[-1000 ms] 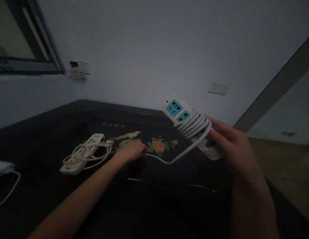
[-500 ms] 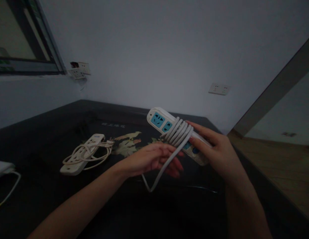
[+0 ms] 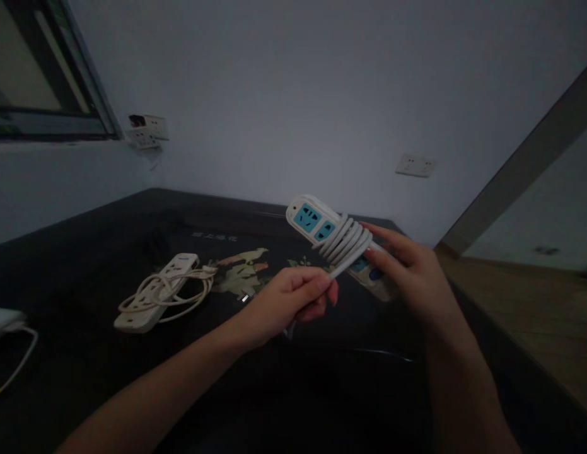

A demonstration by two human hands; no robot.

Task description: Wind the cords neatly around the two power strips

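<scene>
A white power strip (image 3: 300, 208) with blue sockets is held tilted above the dark table, its upper left end pointing away from me. Its grey-white cord (image 3: 347, 243) goes round the middle in several tight turns. My right hand (image 3: 406, 265) grips the strip's lower right part, fingers on top beside the coils. With thumb and fingers closed, my left hand (image 3: 302, 293) pinches the free length of cord just left of the coils. A short bit of cord hangs below that hand; its far end is out of sight.
On the black table (image 3: 217, 391), a second white power strip (image 3: 137, 318) lies at left under its loosely looped cord. A white device (image 3: 4, 321) with a cable is at the left edge. Wall sockets (image 3: 416, 165) are on the wall behind, and a window is at upper left.
My left hand, open beside the hanging cord before, has closed on it and pulls it taut. The loop below has shortened. The power strip has shifted slightly up and right in view.
</scene>
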